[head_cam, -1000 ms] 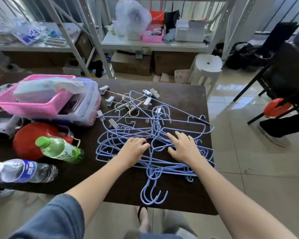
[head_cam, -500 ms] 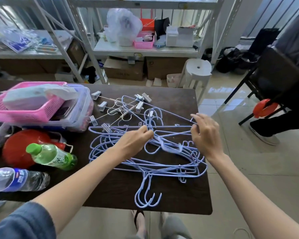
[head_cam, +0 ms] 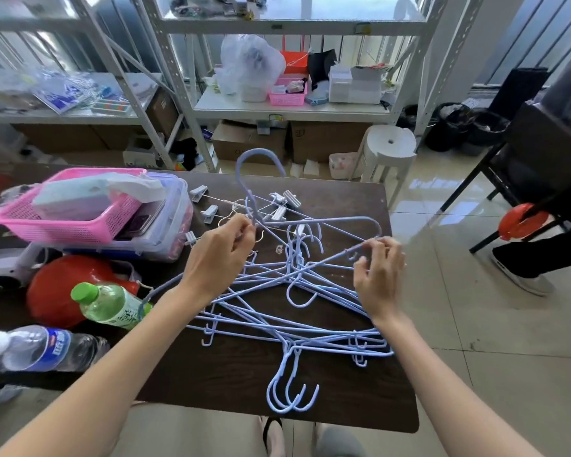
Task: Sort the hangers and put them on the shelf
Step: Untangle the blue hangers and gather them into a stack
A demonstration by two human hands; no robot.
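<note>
A tangled pile of light-blue wire hangers [head_cam: 287, 321] lies on the dark brown table [head_cam: 337, 413]. One blue hanger [head_cam: 327, 222] is lifted above the pile, its hook pointing up. My left hand [head_cam: 221, 255] pinches it just below the hook. My right hand [head_cam: 379, 275] holds its right shoulder end between the fingertips. Several clip hangers with white clips [head_cam: 279, 206] lie behind the pile. The white metal shelf [head_cam: 290, 108] stands beyond the table.
A pink basket [head_cam: 63, 219] sits in a clear box at the table's left, with a red object [head_cam: 60, 288], a green bottle [head_cam: 109, 305] and a water bottle [head_cam: 37, 347] nearby. A white stool [head_cam: 389, 150] and a seated person's foot [head_cam: 521, 275] are at right.
Both hands left the flat pile and took hold of one blue hanger. They raised it off the pile so its hook stands upright.
</note>
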